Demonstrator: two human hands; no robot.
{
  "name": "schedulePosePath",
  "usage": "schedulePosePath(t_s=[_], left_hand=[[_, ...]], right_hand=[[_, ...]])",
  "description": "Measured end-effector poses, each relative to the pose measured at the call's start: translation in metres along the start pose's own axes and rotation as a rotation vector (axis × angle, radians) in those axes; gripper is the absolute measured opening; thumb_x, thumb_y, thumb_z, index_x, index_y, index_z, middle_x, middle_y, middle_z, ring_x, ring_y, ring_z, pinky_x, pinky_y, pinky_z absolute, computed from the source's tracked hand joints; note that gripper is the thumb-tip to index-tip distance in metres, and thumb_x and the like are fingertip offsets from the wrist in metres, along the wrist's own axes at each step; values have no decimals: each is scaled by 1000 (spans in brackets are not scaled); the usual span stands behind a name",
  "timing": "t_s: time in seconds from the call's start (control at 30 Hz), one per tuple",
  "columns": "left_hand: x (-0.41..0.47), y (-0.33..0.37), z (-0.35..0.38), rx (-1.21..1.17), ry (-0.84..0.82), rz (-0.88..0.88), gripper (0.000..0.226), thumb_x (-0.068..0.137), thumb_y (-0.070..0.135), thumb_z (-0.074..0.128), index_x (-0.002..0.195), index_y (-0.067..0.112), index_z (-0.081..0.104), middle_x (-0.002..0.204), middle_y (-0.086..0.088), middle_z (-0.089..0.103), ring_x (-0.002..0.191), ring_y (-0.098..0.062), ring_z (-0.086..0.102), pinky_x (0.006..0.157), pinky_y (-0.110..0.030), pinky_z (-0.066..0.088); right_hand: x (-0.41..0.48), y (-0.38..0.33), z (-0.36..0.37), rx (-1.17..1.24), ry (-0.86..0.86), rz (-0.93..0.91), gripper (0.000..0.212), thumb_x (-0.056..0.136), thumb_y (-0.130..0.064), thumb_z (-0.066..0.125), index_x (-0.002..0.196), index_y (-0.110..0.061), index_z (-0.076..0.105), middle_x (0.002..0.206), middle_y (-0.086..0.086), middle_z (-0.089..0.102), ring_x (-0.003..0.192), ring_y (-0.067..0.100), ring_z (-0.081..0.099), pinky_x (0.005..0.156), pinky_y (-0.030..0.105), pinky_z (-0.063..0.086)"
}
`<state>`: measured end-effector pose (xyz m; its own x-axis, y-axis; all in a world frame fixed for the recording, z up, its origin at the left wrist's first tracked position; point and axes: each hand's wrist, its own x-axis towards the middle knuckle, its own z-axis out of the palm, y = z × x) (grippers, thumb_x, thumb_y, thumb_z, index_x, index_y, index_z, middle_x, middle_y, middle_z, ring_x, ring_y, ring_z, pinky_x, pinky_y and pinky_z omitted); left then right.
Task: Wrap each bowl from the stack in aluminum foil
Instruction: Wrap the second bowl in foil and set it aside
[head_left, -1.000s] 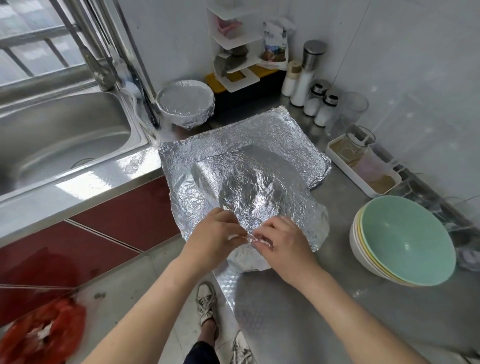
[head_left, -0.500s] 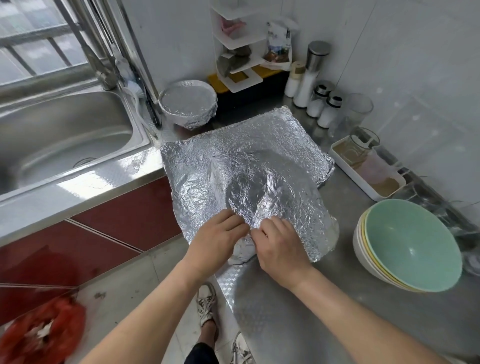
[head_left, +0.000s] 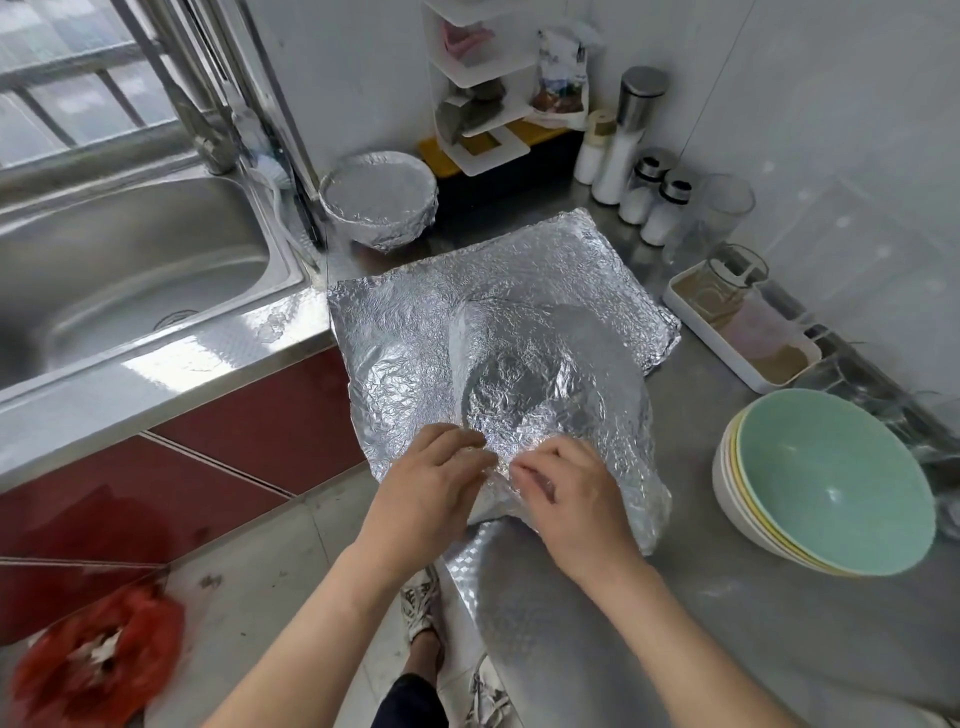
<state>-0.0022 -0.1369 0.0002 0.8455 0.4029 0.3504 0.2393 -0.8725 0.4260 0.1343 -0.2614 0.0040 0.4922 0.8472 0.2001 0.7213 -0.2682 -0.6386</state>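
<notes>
A crinkled sheet of aluminum foil (head_left: 415, 322) lies on the steel counter, draped over a bowl whose round hollow (head_left: 524, 384) shows through it. My left hand (head_left: 431, 483) and my right hand (head_left: 566, 493) sit side by side at the foil's near edge, fingers curled and pinching the foil over the bowl's near rim. A stack of bowls (head_left: 826, 483), mint green on top, stands at the right. A foil-wrapped bowl (head_left: 379, 200) stands at the back by the sink.
A steel sink (head_left: 130, 270) with a tap fills the left. Salt shakers (head_left: 649, 192), a glass, a white tray (head_left: 743, 332) and a white corner shelf (head_left: 478, 88) line the back wall. The counter's front edge runs just under my hands; a red bag (head_left: 98, 660) lies on the floor.
The raised foil flap has been pushed down, so the foil now sinks into the bowl. Both hands stayed at the near edge and drew slightly apart.
</notes>
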Motion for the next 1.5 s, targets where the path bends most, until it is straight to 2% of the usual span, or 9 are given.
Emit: schedulePosePath(t_s=[0.13,0.3,0.4,0.63,0.77,1.0,1.17,1.33,1.5], left_hand=[[8,12,2,-23,-94,59,23,89,30,56,95,20,76,97,6,69,96,-20,58,71,-29,53],[12,8,5,-1,-128,98,13,78,19,78,90,22,77,89,9,68,86,-18,58,64,-28,52],[11,8,7,13,-96,108,17,82,23,60,85,21,76,86,7,68,81,-18,58,61,-28,50],[10,17,7,-36,-84,47,16,81,27,61,82,17,74,87,5,67,84,-17,56,71,-24,46],[9,12,15,8,-101,104,4,82,17,72,81,13,71,86,3,66,82,-20,56,72,-34,50],[14,3,3,-13,73,129,37,100,28,45,91,9,75,96,-1,71,98,-19,53,84,-27,47],[5,-10,-4,-55,19,62,49,105,39,38,92,11,76,99,3,72,99,-19,55,87,-28,48],[2,-7,-9,-37,-7,-42,24,79,14,61,98,15,77,100,5,71,98,-16,57,80,-27,52],[4,8,-3,-46,-104,38,13,80,23,71,90,21,79,91,7,70,91,-19,59,72,-26,51]], right_hand=[[1,13,-10,-35,-43,-40,7,80,-20,74,86,-16,74,81,-4,60,80,14,52,75,20,38],[-1,19,-8,-127,-106,-162,8,79,-21,76,85,-16,72,82,-5,60,80,17,54,72,31,46],[-1,16,-7,-254,-95,-238,10,78,-19,78,82,-16,69,82,-3,60,79,19,54,68,33,49],[-5,15,2,-384,-28,-335,14,79,-8,73,78,-13,61,78,3,55,73,23,50,64,33,45],[-6,16,9,-396,-12,-361,15,75,-6,73,72,-12,59,72,4,53,69,22,48,64,32,43],[3,-2,12,-330,72,-271,15,75,-2,72,74,-12,60,72,3,55,69,23,50,62,32,46],[-2,-17,20,-287,8,-161,5,84,-17,69,87,-14,66,82,0,57,79,20,51,68,32,46],[-8,-4,5,-178,20,-173,17,92,-24,57,91,-15,71,84,-3,58,80,18,52,74,33,47],[-9,16,-5,-233,8,-210,14,90,-27,61,90,-17,71,86,-5,59,79,17,52,71,34,46]])
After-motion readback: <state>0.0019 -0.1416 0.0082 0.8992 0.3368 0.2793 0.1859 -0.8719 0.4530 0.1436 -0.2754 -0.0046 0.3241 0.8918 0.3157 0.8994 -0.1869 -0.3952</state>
